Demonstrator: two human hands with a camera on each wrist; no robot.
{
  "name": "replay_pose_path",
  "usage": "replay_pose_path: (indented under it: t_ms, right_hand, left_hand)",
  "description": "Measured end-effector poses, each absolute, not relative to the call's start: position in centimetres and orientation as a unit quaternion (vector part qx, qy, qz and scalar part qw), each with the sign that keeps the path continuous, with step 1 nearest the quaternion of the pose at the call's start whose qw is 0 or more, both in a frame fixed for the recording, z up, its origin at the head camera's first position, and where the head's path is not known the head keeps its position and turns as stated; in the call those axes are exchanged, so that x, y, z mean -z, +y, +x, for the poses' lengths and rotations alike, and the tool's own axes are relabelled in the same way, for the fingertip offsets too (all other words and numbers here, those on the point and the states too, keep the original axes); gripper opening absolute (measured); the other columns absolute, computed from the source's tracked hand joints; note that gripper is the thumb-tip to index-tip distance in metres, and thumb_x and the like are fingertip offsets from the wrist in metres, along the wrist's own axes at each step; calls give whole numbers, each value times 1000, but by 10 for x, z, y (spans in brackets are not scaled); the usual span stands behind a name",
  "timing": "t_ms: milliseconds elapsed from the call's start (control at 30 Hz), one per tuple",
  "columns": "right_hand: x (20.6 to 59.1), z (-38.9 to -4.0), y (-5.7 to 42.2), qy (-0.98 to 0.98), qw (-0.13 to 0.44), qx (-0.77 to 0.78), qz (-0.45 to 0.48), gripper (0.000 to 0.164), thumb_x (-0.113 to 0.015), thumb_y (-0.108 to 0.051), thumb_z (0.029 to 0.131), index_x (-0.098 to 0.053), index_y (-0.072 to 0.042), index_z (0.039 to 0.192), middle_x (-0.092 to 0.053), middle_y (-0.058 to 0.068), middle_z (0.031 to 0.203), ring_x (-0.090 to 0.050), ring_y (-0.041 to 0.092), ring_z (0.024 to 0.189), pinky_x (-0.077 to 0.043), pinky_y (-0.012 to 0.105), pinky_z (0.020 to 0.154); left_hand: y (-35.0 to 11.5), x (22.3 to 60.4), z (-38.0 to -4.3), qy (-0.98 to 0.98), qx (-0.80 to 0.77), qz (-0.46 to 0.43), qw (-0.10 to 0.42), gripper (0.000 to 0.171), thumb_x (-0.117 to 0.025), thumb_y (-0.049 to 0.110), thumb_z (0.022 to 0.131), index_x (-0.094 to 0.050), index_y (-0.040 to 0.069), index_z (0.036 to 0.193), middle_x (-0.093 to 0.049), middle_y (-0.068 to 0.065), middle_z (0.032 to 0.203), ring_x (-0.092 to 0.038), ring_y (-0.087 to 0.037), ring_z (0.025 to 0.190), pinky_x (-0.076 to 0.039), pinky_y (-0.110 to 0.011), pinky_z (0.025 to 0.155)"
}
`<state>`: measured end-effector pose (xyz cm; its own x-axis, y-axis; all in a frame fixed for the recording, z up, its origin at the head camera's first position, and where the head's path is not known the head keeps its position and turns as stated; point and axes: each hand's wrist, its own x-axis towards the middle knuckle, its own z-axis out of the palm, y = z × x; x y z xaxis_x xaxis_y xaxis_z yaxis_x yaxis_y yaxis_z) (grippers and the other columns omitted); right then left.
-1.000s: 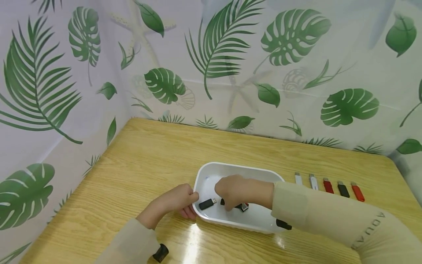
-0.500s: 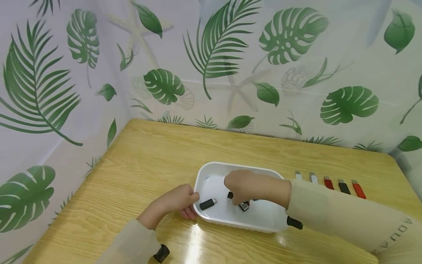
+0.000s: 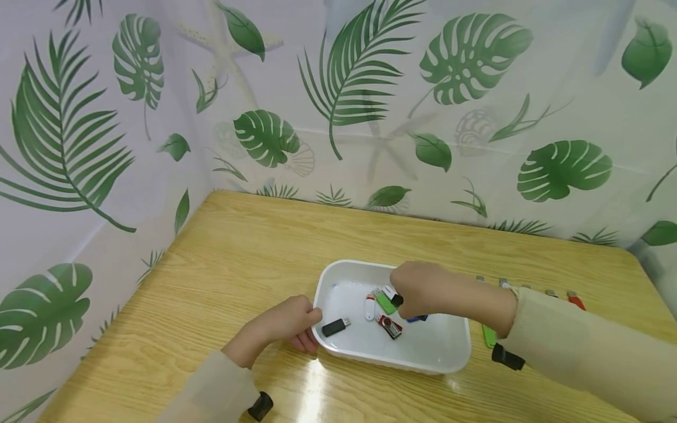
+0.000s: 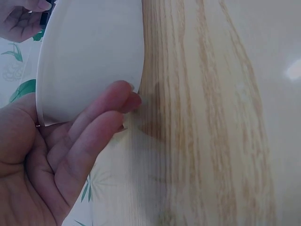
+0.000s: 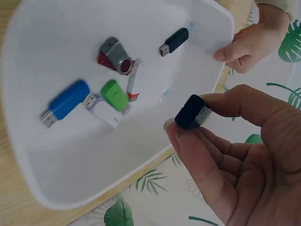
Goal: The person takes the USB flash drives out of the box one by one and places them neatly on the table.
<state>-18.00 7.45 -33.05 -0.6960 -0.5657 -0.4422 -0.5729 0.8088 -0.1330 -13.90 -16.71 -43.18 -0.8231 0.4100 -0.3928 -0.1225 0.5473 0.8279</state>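
Observation:
A white plastic tray [image 3: 338, 352] sits on the table. My left hand [image 3: 288, 320] grips its left end, thumb over the rim and fingers against the outer wall [image 4: 94, 52]. Over the tray, my right hand [image 3: 425, 288] pinches a black USB flash drive [image 5: 190, 112] between thumb and fingertips. Inside lie a black flash drive [image 5: 174, 41], a red one with a metal swivel cover [image 5: 115, 55], a green one [image 5: 114, 95], a blue one [image 5: 69, 100], a white one with a red band [image 5: 136, 80] and another white one [image 5: 106, 111].
Right of the tray, several flash drives stand in a row, partly behind the right forearm; a red one [image 3: 576, 301] shows at its end. A green flash drive [image 3: 489, 336] lies nearer, beside the right sleeve. A leaf-patterned cloth [image 3: 338, 88] backs the wooden table [image 3: 254, 247].
My right hand has moved right and up from the tray's middle, now with a black flash drive in its fingers, uncovering the drives below. The left hand stays on the rim.

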Motion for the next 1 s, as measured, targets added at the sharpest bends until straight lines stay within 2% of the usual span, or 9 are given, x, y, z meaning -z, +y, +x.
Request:
replay_pose_path:
  t_ms: [133, 367, 600, 867, 1000]
  right_hand:
    - [328, -182, 87, 925, 246, -13, -289, 20, -70, -12, 77, -53, -9, 67, -51, 0, 59, -44, 11, 50, -31, 21, 47]
    - [317, -188, 114, 937, 233, -11, -260, 19, -68, -13, 76, -53, -9, 65, -46, -1, 59, -39, 11, 51, -27, 20, 47]
    - [311, -190, 140, 937, 244, 25, -249, 17, -66, -10, 76, -53, -9, 64, -48, -2, 56, -40, 10, 48, -30, 21, 47]
    - [319, -189, 170, 939, 250, 47, -231, 25, -63, -9, 75, -48, -13, 56, -44, -5, 48, -39, 8, 42, -29, 19, 43]
    - [329, -188, 193, 939, 259, 75, -211, 23, -63, -10, 75, -48, -13, 58, -45, -5, 49, -42, 8, 43, -34, 20, 43]
  left_hand:
    - [-167, 431, -140, 834, -463, 86, 286, 32, -39, 12, 88, -63, -5, 74, -67, -14, 62, -67, -23, 56, -57, -34, 51]
    - [-168, 432, -141, 835, -462, 85, 287, 33, -39, 12, 88, -63, -5, 74, -67, -14, 62, -68, -23, 57, -57, -34, 51]
    - [-168, 434, -141, 835, -460, 81, 291, 33, -39, 12, 88, -63, -6, 74, -67, -14, 62, -67, -22, 57, -57, -34, 51]
    - [-166, 434, -140, 835, -460, 76, 292, 33, -39, 12, 88, -63, -6, 74, -67, -15, 63, -68, -23, 57, -57, -34, 52]
    - [-166, 434, -141, 835, -459, 78, 291, 32, -39, 13, 88, -62, -5, 75, -67, -15, 63, -68, -23, 58, -57, -34, 52]
